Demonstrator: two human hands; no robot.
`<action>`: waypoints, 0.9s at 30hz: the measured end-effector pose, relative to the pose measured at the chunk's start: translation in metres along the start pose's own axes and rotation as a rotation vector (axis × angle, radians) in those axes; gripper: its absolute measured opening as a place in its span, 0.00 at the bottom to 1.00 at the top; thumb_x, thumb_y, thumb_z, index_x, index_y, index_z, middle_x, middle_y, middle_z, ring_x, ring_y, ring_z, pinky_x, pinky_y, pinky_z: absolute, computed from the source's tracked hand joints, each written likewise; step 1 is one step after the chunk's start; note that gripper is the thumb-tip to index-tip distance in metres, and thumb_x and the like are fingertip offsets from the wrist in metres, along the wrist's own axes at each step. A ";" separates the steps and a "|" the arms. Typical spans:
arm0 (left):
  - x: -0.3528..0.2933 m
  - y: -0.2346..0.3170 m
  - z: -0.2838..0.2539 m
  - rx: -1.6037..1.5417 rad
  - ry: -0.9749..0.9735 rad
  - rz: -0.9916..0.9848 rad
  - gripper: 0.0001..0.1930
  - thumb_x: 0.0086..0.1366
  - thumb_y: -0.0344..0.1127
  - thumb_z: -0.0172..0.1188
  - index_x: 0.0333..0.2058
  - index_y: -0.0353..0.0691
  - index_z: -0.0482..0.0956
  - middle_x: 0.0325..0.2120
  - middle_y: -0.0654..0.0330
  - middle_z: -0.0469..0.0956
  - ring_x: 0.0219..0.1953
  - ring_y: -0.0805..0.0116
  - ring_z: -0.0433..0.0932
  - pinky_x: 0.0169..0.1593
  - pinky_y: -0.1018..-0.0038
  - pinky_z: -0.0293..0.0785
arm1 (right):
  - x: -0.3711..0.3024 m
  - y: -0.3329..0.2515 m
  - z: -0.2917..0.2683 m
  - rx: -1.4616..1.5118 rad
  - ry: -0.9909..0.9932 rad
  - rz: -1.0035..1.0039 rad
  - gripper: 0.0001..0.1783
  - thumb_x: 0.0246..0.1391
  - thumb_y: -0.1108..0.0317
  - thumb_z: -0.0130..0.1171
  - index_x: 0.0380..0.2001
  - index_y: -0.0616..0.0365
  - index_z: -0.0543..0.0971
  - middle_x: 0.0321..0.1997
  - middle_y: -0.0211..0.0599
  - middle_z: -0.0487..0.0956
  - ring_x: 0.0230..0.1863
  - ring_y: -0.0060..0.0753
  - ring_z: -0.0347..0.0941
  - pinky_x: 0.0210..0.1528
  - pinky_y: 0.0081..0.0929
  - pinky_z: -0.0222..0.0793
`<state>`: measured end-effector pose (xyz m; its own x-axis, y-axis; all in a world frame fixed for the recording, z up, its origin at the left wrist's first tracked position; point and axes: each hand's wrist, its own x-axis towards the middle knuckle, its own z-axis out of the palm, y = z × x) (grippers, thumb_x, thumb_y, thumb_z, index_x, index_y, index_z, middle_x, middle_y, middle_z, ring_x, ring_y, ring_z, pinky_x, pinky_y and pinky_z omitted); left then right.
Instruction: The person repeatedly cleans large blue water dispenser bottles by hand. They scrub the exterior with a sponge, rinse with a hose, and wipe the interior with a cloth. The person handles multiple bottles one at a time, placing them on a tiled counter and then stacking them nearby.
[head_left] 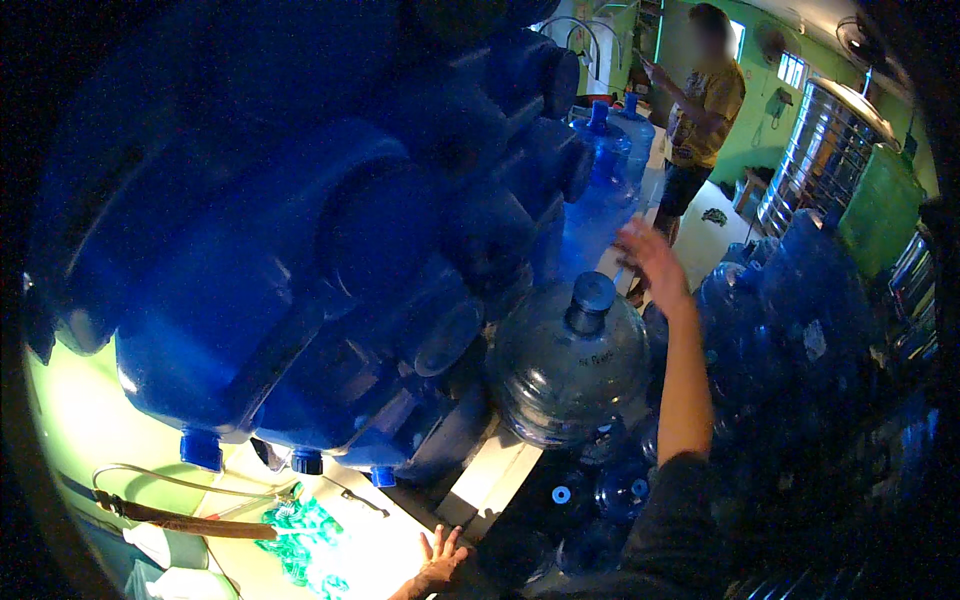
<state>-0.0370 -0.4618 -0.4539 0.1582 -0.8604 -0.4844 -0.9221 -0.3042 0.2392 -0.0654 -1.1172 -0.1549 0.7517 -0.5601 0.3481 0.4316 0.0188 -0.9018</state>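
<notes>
My right hand (652,262) is stretched out far ahead with its fingers apart and nothing in it, beside a tall blue water bottle (598,205). Just below my forearm stands a round blue water jug (568,370) with a dark cap. My left hand (440,560) rests at the lower edge with its fingers spread on a white ledge (490,480). A stack of large blue rectangular water containers (270,290) fills the left and middle of the view, their caps pointing down.
More blue jugs (790,300) crowd the right side. Another person (705,110) stands at the back near a steel tank (825,150). A pile of green plastic (305,540) and a brown-handled tool (190,522) lie at the lower left.
</notes>
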 end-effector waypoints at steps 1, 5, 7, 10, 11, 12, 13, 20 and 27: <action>0.000 0.002 -0.003 0.047 -0.007 -0.010 0.27 0.61 0.39 0.56 0.60 0.55 0.64 0.73 0.46 0.34 0.71 0.24 0.28 0.58 0.16 0.23 | -0.018 -0.002 0.024 -0.036 -0.099 0.010 0.42 0.53 0.40 0.63 0.63 0.53 0.66 0.62 0.44 0.73 0.61 0.42 0.72 0.64 0.43 0.67; 0.002 0.002 -0.003 0.207 0.076 0.029 0.23 0.63 0.44 0.55 0.58 0.55 0.66 0.73 0.44 0.34 0.70 0.21 0.26 0.56 0.14 0.23 | -0.056 0.010 0.096 -0.567 -0.012 -0.085 0.44 0.36 0.56 0.79 0.57 0.56 0.72 0.54 0.39 0.79 0.56 0.42 0.75 0.59 0.39 0.69; 0.003 -0.002 0.002 0.071 0.075 0.040 0.25 0.61 0.42 0.56 0.59 0.55 0.66 0.73 0.44 0.35 0.70 0.22 0.27 0.56 0.15 0.23 | -0.061 0.016 0.107 -0.818 0.115 -0.083 0.40 0.33 0.62 0.80 0.53 0.57 0.75 0.49 0.38 0.81 0.53 0.42 0.77 0.57 0.38 0.70; 0.005 -0.005 0.009 0.088 0.074 0.025 0.33 0.56 0.35 0.59 0.63 0.55 0.64 0.73 0.44 0.35 0.71 0.24 0.28 0.58 0.17 0.22 | -0.060 0.012 0.096 -0.786 0.224 -0.020 0.30 0.30 0.65 0.76 0.42 0.56 0.80 0.41 0.38 0.83 0.43 0.39 0.79 0.51 0.35 0.73; 0.005 -0.006 0.011 0.028 0.104 0.039 0.35 0.54 0.35 0.60 0.63 0.54 0.64 0.73 0.43 0.35 0.71 0.24 0.27 0.58 0.17 0.21 | -0.061 0.007 0.086 -0.825 0.322 -0.026 0.29 0.30 0.64 0.77 0.42 0.57 0.80 0.41 0.37 0.83 0.42 0.38 0.79 0.51 0.35 0.73; 0.005 -0.005 0.013 0.116 0.162 0.042 0.36 0.53 0.35 0.61 0.63 0.54 0.64 0.73 0.43 0.35 0.71 0.24 0.26 0.58 0.17 0.21 | -0.061 0.001 0.077 -0.869 0.421 -0.023 0.29 0.30 0.64 0.77 0.42 0.57 0.80 0.40 0.37 0.83 0.41 0.37 0.79 0.50 0.35 0.73; 0.005 -0.004 0.014 0.206 0.121 0.029 0.36 0.52 0.35 0.62 0.63 0.53 0.64 0.73 0.43 0.34 0.71 0.24 0.26 0.57 0.17 0.21 | -0.061 -0.006 0.066 -0.912 0.501 0.019 0.29 0.30 0.63 0.77 0.41 0.57 0.80 0.40 0.37 0.83 0.41 0.36 0.79 0.50 0.35 0.74; 0.005 0.005 -0.002 0.262 -0.018 -0.006 0.23 0.64 0.44 0.53 0.58 0.54 0.67 0.73 0.46 0.34 0.71 0.23 0.26 0.56 0.15 0.22 | -0.018 -0.011 0.004 -1.065 0.828 -0.288 0.28 0.33 0.59 0.76 0.40 0.58 0.79 0.37 0.42 0.83 0.39 0.45 0.80 0.47 0.40 0.73; -0.002 0.006 -0.026 -0.112 -0.029 0.042 0.26 0.62 0.42 0.54 0.60 0.53 0.65 0.73 0.45 0.32 0.70 0.21 0.27 0.55 0.14 0.23 | 0.084 0.060 -0.057 -1.264 1.028 -0.141 0.43 0.42 0.45 0.72 0.57 0.58 0.71 0.50 0.47 0.80 0.51 0.54 0.77 0.54 0.45 0.72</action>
<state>-0.0335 -0.4723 -0.4296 0.1086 -0.8617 -0.4956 -0.8824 -0.3132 0.3512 -0.0045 -1.2106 -0.1943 -0.1081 -0.7919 0.6010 -0.5839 -0.4387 -0.6831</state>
